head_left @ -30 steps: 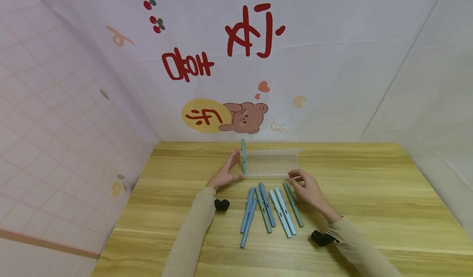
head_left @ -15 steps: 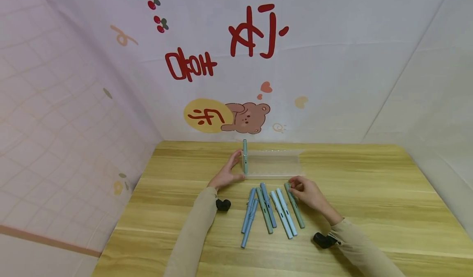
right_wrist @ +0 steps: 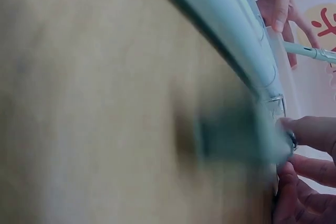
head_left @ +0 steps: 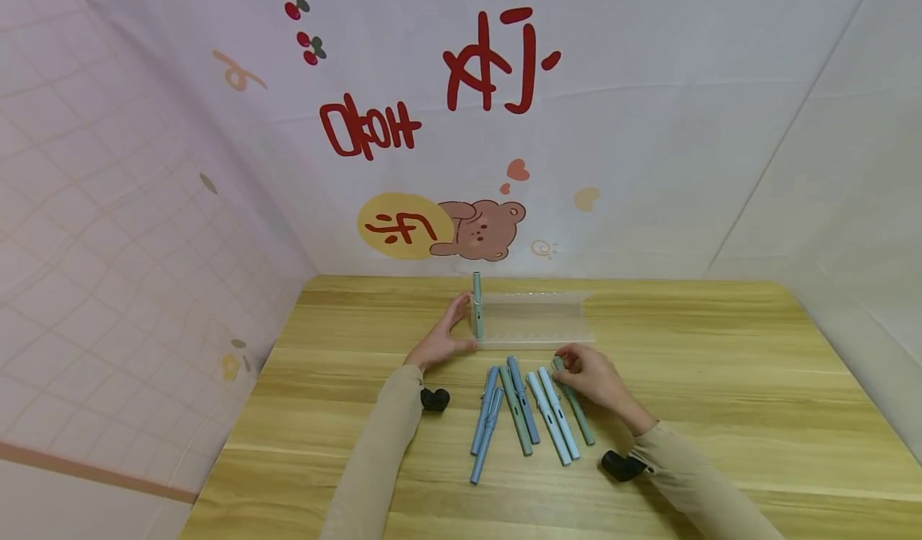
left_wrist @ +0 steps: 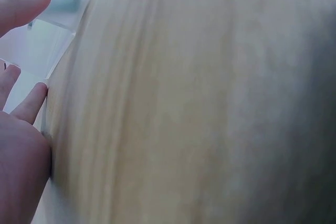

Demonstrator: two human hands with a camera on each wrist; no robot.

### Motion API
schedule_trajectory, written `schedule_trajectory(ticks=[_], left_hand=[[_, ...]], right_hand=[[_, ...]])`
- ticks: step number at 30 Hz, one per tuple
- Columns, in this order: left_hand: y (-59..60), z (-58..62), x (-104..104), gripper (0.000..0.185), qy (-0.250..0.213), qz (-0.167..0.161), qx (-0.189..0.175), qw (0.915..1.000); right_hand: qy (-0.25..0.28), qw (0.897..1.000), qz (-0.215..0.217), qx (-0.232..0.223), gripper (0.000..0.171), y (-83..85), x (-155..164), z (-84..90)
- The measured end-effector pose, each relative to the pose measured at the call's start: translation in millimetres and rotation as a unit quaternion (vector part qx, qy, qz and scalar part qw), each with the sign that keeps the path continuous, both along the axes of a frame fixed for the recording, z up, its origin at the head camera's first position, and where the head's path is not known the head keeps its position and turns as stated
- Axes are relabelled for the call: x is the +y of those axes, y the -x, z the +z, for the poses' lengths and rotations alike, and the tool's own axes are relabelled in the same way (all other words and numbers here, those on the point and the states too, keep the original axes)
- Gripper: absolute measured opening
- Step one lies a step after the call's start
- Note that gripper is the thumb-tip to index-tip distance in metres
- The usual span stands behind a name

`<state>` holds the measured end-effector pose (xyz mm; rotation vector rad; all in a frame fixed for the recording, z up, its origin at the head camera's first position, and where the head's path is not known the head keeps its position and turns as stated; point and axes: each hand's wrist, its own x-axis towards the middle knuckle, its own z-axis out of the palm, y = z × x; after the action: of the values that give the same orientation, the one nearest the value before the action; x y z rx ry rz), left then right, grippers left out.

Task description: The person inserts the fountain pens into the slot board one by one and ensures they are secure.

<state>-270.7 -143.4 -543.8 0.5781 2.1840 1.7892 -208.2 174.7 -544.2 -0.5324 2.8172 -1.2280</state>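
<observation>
A clear plastic holder (head_left: pixel 531 318) stands near the back of the table, with a pale green pen (head_left: pixel 478 308) upright at its left end. My left hand (head_left: pixel 441 343) grips that end, thumb at the front corner and fingers behind. In front of the holder, my right hand (head_left: pixel 594 374) pinches the upper end of a dark green pen (head_left: pixel 582 420), whose lower end lies towards me. The right wrist view has this green pen (right_wrist: pixel 236 135) blurred between thumb and fingers, with a light blue pen (right_wrist: pixel 215 19) close to the camera.
Left of the held pen lie two light blue pens (head_left: pixel 553 414), another green pen (head_left: pixel 515 412), and several darker blue pens (head_left: pixel 486 436), some touching. The wooden table (head_left: pixel 720 380) meets a printed cloth wall (head_left: pixel 648 228) at the back.
My right hand has left the holder's front right corner, come down to the dark green pen and taken hold of its top end. The left hand keeps its place on the holder.
</observation>
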Motion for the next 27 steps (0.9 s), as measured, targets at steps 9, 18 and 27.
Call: schedule_trajectory(ticks=[9, 18, 27], left_hand=[[-7.8, 20.1, -1, 0.096, -0.009, -0.029, -0.003, 0.9995], [-7.2, 19.4, -1, 0.095, -0.003, -0.023, -0.006, 0.9997], [-6.6, 13.9, 1, 0.094, -0.010, -0.003, 0.007, 0.9999]], right_hand=[[0.018, 1.000, 0.000, 0.023, 0.029, 1.5, 2, -7.1], [0.067, 0.998, -0.009, 0.010, 0.030, 0.3, 1, -7.2], [0.113, 0.993, -0.022, 0.006, 0.032, 0.4, -8, -0.7]])
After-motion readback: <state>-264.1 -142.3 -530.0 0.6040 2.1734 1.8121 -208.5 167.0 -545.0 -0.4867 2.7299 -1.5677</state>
